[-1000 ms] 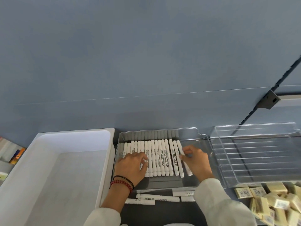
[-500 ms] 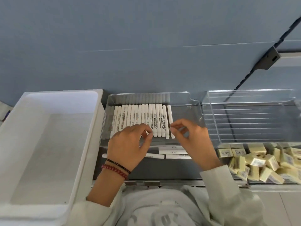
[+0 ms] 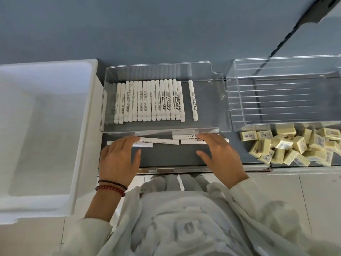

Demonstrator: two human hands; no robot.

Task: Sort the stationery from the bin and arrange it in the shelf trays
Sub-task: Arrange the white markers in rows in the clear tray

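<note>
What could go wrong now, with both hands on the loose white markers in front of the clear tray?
The loose markers are round and lie on the open shelf. Swept by the left hand and right hand, one could roll off its front edge. The lone marker in the clear tray lies apart from the row, so added ones may knock it askew.

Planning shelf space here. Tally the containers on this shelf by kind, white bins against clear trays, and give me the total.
White bin: 1
Clear trays: 2 (left tray holding the markers, right tray beside it)
Total: 3
</note>
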